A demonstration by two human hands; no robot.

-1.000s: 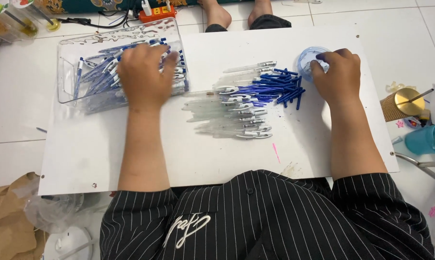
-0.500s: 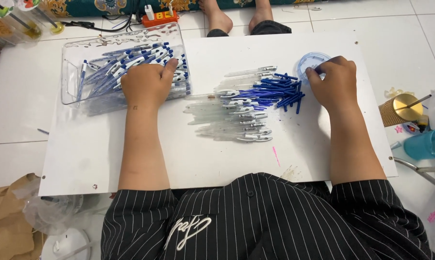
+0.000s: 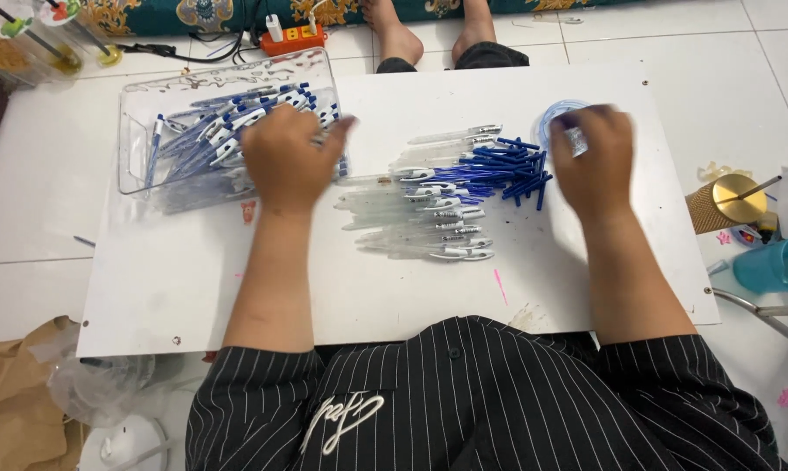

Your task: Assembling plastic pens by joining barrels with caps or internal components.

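The left hand [image 3: 287, 161] is laid palm down, fingers loosely curled, over the right edge of a clear tray [image 3: 141, 131] of blue pens [image 3: 211, 139] at the upper left of the frame. The right hand [image 3: 596, 161], blurred, is seen at the upper right, fingers pinched on a small clear piece [image 3: 575, 139] just beside a round clear cup [image 3: 553, 118]. Clear pen barrels [image 3: 429, 222] and blue refills [image 3: 507, 166] are piled between the hands on the white board [image 3: 176, 296].

Crumpled brown paper bag [image 3: 14, 388] at lower left on floor, clear plastic bag [image 3: 97, 384] beside it
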